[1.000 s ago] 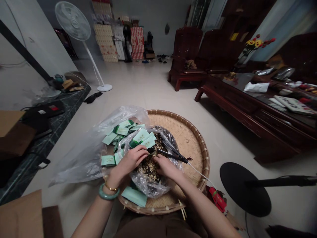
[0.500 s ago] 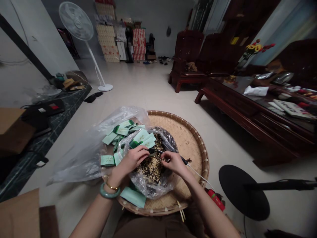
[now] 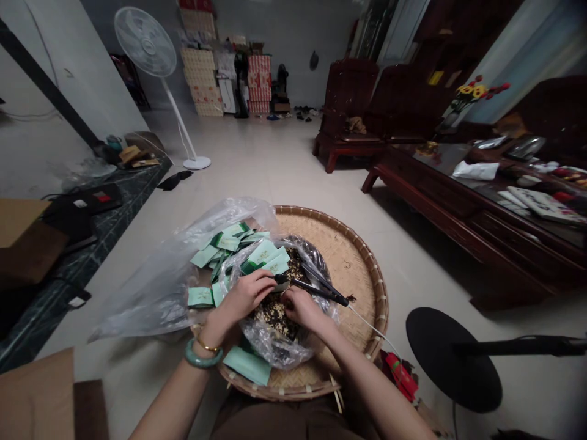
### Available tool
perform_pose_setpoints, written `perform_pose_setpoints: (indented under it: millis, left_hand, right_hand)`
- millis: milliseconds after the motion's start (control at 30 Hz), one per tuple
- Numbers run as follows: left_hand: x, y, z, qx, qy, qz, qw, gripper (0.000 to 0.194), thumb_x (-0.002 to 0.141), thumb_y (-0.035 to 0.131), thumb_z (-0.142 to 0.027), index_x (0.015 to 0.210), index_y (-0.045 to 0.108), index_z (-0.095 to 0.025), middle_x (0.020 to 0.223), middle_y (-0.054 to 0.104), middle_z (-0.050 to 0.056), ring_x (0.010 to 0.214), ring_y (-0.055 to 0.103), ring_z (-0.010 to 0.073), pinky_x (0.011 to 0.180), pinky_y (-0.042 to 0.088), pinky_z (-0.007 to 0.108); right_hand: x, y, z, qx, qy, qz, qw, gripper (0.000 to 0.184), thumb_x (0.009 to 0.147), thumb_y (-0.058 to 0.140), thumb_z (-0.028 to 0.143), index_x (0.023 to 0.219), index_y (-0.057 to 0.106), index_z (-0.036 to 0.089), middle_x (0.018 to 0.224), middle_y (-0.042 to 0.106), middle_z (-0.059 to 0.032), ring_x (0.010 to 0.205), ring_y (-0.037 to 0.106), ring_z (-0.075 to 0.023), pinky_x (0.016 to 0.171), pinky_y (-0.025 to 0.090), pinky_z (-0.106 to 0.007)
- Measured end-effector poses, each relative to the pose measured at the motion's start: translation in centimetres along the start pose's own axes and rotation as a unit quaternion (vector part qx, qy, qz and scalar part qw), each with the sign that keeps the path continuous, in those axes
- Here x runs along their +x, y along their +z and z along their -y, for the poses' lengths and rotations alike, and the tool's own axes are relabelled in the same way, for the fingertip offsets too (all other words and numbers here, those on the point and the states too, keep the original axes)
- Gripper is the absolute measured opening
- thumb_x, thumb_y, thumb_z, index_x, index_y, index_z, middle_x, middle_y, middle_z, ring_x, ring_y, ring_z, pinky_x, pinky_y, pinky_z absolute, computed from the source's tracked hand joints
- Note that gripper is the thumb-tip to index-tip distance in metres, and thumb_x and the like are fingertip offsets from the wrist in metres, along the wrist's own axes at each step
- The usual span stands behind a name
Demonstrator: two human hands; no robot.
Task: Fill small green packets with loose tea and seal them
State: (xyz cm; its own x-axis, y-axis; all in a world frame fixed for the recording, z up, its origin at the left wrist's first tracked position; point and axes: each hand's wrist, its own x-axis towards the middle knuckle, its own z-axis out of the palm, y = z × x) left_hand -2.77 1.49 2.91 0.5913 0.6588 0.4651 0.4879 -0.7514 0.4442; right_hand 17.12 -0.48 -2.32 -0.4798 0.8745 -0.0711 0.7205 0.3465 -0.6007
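Note:
My left hand (image 3: 251,296) is closed on a small green packet (image 3: 282,285), of which only one end shows past the fingers. Close against it, my right hand (image 3: 300,307) has its fingers pinched together at the packet's end; what they hold is hidden. Both hands are over a clear plastic bag (image 3: 279,349) of loose dark and pale dried bits (image 3: 275,316). More mint-green packets (image 3: 263,252) lie on the bag's left side. A black corded tong-like tool (image 3: 323,290), resembling a hair straightener, lies with its arms spread right of my fingers.
Everything rests on a round woven bamboo tray (image 3: 380,287) at my lap. A large clear bag (image 3: 151,287) with many green packets adjoins it. A black round stand base (image 3: 452,357) is at right, beside a dark wooden table (image 3: 440,214). Cardboard (image 3: 36,391) lies at left.
My right hand has moved left, right up to the packet in my left hand. More of the black tool shows now. My left hand has stayed in place.

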Motion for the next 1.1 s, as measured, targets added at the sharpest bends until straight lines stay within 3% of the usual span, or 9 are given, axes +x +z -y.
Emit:
perform_pose_setpoints:
  millis: [133,400,567,667,767,900,1100]
  left_hand:
    - [0.0,-0.1,-0.1,-0.002,-0.001,0.001,1.000,0.016,0.091,0.049,-0.017,0.098,0.064,-0.015,0.100,0.064,0.010,0.087,0.064,0.0165,0.076,0.054,0.029]
    - [-0.2,-0.2,0.0,-0.003,-0.003,0.000,1.000,0.016,0.091,0.050,-0.017,0.098,0.064,-0.016,0.100,0.064,0.009,0.087,0.064,0.0162,0.075,0.054,0.029]
    - [-0.2,-0.1,0.0,-0.003,-0.009,0.013,1.000,0.016,0.091,0.050,-0.017,0.099,0.064,-0.016,0.102,0.064,0.009,0.090,0.064,0.0168,0.077,0.054,0.029]
    - [-0.2,0.0,-0.1,0.001,-0.006,0.016,1.000,0.017,0.091,0.050,-0.017,0.099,0.065,-0.016,0.103,0.064,0.009,0.090,0.064,0.0166,0.077,0.054,0.029]
    - [-0.1,0.0,-0.1,0.000,-0.002,0.019,1.000,0.018,0.091,0.050,-0.017,0.099,0.066,-0.017,0.104,0.064,0.009,0.090,0.064,0.0166,0.078,0.054,0.029]
    - [-0.1,0.0,-0.2,-0.002,-0.006,0.020,1.000,0.018,0.091,0.050,-0.016,0.098,0.066,-0.017,0.103,0.064,0.009,0.089,0.063,0.0167,0.077,0.054,0.029]
    - [-0.1,-0.1,-0.2,-0.005,-0.004,0.019,1.000,0.018,0.091,0.049,-0.016,0.099,0.065,-0.017,0.103,0.063,0.010,0.091,0.063,0.0167,0.078,0.054,0.029]
  right_hand:
    - [-0.3,0.0,0.0,-0.019,-0.007,0.004,1.000,0.028,0.067,0.067,0.012,0.095,0.061,0.013,0.103,0.058,-0.0106,0.090,0.057,-0.0220,0.076,0.045,-0.029]
    - [-0.4,-0.4,-0.4,0.048,-0.001,-0.014,0.999,0.025,0.062,0.057,-0.004,0.075,0.065,0.016,0.078,0.063,-0.0015,0.071,0.056,-0.0139,0.065,0.040,-0.021]
    - [-1.5,-4.7,0.2,0.100,0.015,-0.097,0.990,0.021,0.065,0.061,0.002,0.078,0.068,0.017,0.075,0.066,-0.0006,0.069,0.058,-0.0135,0.065,0.042,-0.022]
    - [-1.7,-7.9,1.8,0.113,-0.021,-0.142,0.983,0.018,0.071,0.060,0.007,0.082,0.069,0.018,0.078,0.066,-0.0007,0.069,0.058,-0.0128,0.063,0.043,-0.022]
    - [-1.1,-9.7,3.7,0.099,-0.075,-0.143,0.982,0.018,0.073,0.061,0.007,0.083,0.069,0.019,0.081,0.066,-0.0013,0.071,0.060,-0.0131,0.064,0.044,-0.022]
    - [0.2,-9.6,5.3,0.069,-0.116,-0.117,0.984,0.020,0.074,0.064,0.006,0.087,0.070,0.019,0.084,0.067,-0.0028,0.078,0.062,-0.0151,0.070,0.045,-0.024]
    - [0.0,-9.2,4.9,0.093,-0.092,-0.150,0.980,0.018,0.075,0.062,0.006,0.085,0.069,0.019,0.083,0.069,-0.0024,0.075,0.063,-0.0144,0.069,0.046,-0.024]
